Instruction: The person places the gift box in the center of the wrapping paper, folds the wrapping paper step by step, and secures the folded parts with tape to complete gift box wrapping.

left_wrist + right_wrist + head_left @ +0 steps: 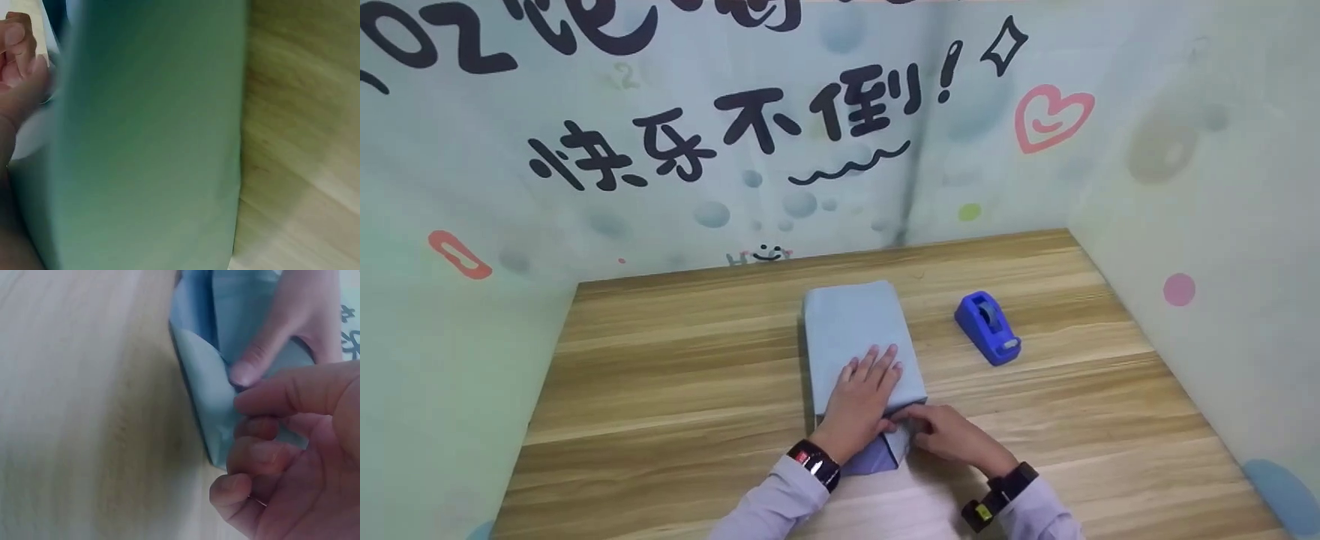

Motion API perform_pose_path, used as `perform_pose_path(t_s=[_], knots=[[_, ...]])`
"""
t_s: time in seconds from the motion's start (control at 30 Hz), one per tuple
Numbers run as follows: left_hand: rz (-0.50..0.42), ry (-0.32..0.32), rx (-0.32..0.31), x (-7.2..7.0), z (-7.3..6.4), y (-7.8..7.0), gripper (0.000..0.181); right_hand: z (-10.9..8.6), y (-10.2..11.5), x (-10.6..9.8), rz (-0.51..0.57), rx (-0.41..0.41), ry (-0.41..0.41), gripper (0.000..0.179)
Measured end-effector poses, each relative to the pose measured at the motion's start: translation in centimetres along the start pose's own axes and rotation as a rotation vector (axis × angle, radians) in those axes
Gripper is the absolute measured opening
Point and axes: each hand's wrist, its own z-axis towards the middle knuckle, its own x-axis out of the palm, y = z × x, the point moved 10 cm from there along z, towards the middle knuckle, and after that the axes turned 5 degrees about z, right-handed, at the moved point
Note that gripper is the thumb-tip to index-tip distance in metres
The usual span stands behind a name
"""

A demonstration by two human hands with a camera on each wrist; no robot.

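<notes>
Wood-grain table [675,360]: light-blue paper-covered box [855,322] lies mid-table, folded end [874,459] toward you. Your left hand [856,405] rests flat on top, fingers extended, gripping nothing. Your right hand [956,436] touches the folded end; cannot tell whether it pinches. Blue tape dispenser [996,339] apart, right of box.

Wooden table [675,375] under package [855,322], tape dispenser [996,340]
</notes>
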Motion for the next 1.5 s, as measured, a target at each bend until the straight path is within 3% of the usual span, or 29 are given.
perform_pose_path(t_s=[0.23, 0.47, 0.7, 0.87, 0.97, 1.27, 1.5], knots=[[0.049, 0.022, -0.004, 0.1, 0.1, -0.2, 0.084, -0.8, 0.2, -1.8, -0.18, 0.032, -0.043, 0.037], [0.08, 0.019, 0.001, 0.0, 0.0, -0.3, 0.077, -0.9, -0.3, -0.4, -0.334, 0.038, 0.012, 0.041], [0.142, -0.013, 0.019, 0.1, -0.1, -0.4, 0.077, -0.7, 0.0, 0.4, -0.39, -0.042, 0.031, 0.037], [0.143, -0.02, 0.035, 0.1, -0.2, -0.7, 0.08, -1.2, -1.5, -1.2, -0.391, 0.089, -0.022, 0.036], [0.144, -0.01, 0.039, 0.1, -0.2, -0.7, 0.08, -1.6, -1.7, -1.8, -0.412, 0.118, -0.056, 0.034], [0.112, 0.053, 0.042, 0.2, -0.2, -0.6, 0.088, -1.6, -0.1, -1.6, -0.614, 0.023, -0.197, 0.028], [0.08, 0.079, 0.035, 0.2, -0.2, -0.5, 0.089, -1.7, 0.8, -1.4, -0.62, -0.055, -0.209, 0.029]])
